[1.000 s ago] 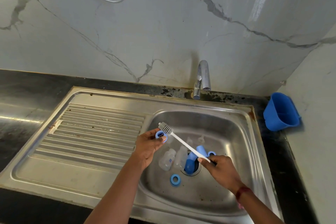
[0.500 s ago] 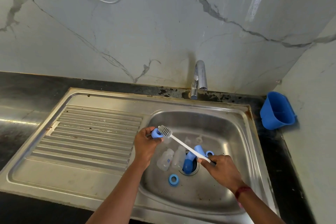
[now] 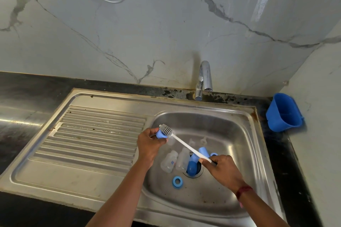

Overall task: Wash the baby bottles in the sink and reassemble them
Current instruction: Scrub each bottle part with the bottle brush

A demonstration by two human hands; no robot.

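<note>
My left hand (image 3: 150, 143) grips a small blue bottle ring (image 3: 160, 135) over the left side of the sink basin (image 3: 230, 129). The grey bristle head of a white bottle brush (image 3: 184, 144) lies against that ring. My right hand (image 3: 224, 170) holds the brush by its handle end. On the basin floor lie two clear bottles (image 3: 168, 161), blue caps (image 3: 192, 164) at the drain, another blue ring (image 3: 177, 182) and clear teats (image 3: 203, 140).
A chrome tap (image 3: 203, 79) stands behind the basin; no water runs from it. A ribbed steel draining board (image 3: 88, 138) lies to the left. A blue plastic holder (image 3: 283, 112) sits by the right wall. Black countertop (image 3: 22, 101) surrounds the sink.
The left hand has turned the blue ring so its side faces up rather than its opening. The brush head has shifted a little along the ring.
</note>
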